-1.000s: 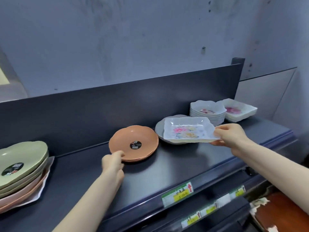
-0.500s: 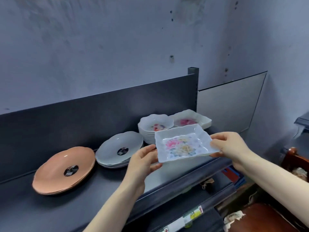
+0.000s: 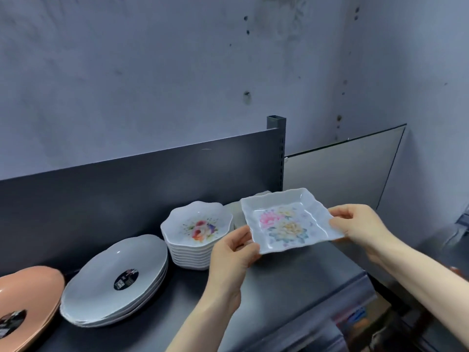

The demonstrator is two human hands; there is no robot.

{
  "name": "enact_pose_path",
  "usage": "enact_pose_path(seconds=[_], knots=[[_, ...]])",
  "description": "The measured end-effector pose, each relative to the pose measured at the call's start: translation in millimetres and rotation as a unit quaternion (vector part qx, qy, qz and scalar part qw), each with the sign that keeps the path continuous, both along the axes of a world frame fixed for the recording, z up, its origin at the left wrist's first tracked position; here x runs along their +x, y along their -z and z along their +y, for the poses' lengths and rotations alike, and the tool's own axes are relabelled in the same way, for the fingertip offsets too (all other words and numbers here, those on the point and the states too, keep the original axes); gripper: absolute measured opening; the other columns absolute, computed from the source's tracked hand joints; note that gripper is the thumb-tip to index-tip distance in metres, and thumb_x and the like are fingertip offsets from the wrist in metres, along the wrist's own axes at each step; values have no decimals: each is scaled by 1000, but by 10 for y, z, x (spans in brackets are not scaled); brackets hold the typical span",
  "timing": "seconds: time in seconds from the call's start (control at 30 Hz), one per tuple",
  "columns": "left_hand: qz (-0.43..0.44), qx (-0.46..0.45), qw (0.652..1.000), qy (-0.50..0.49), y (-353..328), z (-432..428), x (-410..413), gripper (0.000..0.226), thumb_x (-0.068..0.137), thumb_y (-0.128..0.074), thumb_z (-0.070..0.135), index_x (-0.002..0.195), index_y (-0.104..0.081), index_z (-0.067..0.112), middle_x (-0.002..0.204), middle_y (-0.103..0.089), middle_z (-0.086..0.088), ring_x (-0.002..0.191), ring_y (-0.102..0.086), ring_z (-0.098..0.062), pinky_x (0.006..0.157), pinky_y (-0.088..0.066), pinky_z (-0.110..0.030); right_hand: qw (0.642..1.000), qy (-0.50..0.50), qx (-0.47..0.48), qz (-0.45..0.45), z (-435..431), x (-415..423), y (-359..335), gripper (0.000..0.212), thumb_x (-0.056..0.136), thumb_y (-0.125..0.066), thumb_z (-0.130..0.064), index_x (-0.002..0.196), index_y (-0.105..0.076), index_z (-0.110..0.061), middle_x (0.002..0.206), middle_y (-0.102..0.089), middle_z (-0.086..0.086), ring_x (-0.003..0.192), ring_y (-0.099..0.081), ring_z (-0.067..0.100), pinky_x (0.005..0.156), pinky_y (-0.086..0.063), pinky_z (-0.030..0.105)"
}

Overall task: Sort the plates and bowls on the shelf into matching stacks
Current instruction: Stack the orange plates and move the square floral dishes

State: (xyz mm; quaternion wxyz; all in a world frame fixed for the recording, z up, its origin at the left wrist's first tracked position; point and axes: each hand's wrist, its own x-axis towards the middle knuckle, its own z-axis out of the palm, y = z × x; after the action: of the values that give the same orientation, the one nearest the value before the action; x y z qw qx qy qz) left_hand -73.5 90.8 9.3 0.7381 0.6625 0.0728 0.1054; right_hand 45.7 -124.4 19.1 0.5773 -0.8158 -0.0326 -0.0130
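Here, left to right on the dark shelf (image 3: 291, 288): orange plates (image 3: 22, 306) at the edge; a stack of grey plates (image 3: 114, 283) with a black sticker; a stack of floral bowls (image 3: 196, 237). My left hand (image 3: 231, 252) and right hand (image 3: 360, 227) have fingers closed on opposite edges of a square floral dish (image 3: 289, 222), held above the shelf.

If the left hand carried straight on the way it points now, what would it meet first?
The left hand points up and away toward the shelf back. Past the square floral plate it grips, probably the stack of floral bowls beside it; depth is unclear.
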Motion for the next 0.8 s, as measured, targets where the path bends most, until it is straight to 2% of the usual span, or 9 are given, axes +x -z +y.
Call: enact_pose_path(seconds=[0.07, 0.17, 0.27, 0.4, 0.47, 0.53, 0.6, 0.7, 0.8], knots=[[-7, -4, 1000, -23, 37, -66, 153, 44, 74, -54, -8, 102, -74, 19, 99, -76, 2, 95, -70, -12, 82, -55, -24, 999, -9, -37, -7, 55, 252, -22, 33, 77, -51, 11, 81, -76, -9, 71, -70, 9, 57, -60, 17, 53, -53, 24], [-20, -12, 998, -60, 66, -114, 330, 47, 76, -54, -13, 96, -71, 26, 96, -76, 10, 92, -71, -6, 70, -53, -15, 996, -18, -81, -26, 141, 583, -2, 32, 77, -53, 6, 85, -77, -12, 76, -73, 7, 63, -60, 16, 54, -47, 22], [-10, -6, 996, -89, 95, -124, 440, 49, 76, -56, -14, 94, -68, 30, 92, -75, 18, 89, -70, 0, 66, -51, -10, 993, -43, -107, -23, 212, 843, 48, 31, 75, -52, 3, 83, -79, -12, 71, -70, 6, 64, -54, 14, 57, -45, 24], [13, 1, 992, -128, 129, -78, 471, 50, 77, -61, -9, 114, -62, 25, 103, -71, 13, 94, -68, 0, 75, -53, -13, 981, -81, -174, -13, 330, 1087, 145, 32, 72, -50, -1, 81, -78, -14, 65, -61, -2, 64, -49, 13, 61, -41, 25], [6, 21, 986, -164, 110, -39, 443, 51, 78, -63, -6, 116, -61, 28, 103, -67, 18, 94, -64, 7, 79, -51, -12, 965, -97, -241, -37, 414, 1149, 204, 32, 72, -52, -3, 86, -77, -19, 76, -68, -4, 76, -60, 16, 69, -48, 28], [-4, 42, 978, -205, 80, 1, 386, 46, 79, -65, -1, 108, -62, 36, 106, -65, 24, 96, -63, 11, 76, -50, -8, 943, -106, -307, -74, 495, 1178, 251, 31, 75, -55, -7, 93, -75, -21, 87, -71, -4, 89, -64, 21, 78, -52, 31], [-12, 62, 969, -238, 44, 15, 298, 42, 80, -65, 3, 106, -63, 36, 109, -65, 23, 97, -62, 12, 71, -50, -6, 929, -125, -336, -94, 549, 1194, 292, 27, 76, -54, -7, 93, -73, -17, 87, -70, -2, 90, -63, 25, 77, -53, 33], [-7, 86, 953, -289, 11, 0, 159, 39, 82, -65, 3, 109, -66, 31, 112, -68, 16, 97, -65, 5, 76, -49, -12, 907, -137, -375, -134, 564, 1198, 278, 27, 77, -51, -5, 95, -70, -12, 91, -68, 5, 90, -61, 32, 72, -53, 37], [16, 136, 932, -336, -27, -17, -5, 38, 81, -65, 3, 102, -66, 35, 109, -70, 12, 91, -66, 5, 70, -49, -8, 892, -166, -365, -208, 572, 1133, 191, 34, 83, -52, -5, 110, -70, -13, 105, -67, 5, 97, -61, 31, 70, -46, 32]])
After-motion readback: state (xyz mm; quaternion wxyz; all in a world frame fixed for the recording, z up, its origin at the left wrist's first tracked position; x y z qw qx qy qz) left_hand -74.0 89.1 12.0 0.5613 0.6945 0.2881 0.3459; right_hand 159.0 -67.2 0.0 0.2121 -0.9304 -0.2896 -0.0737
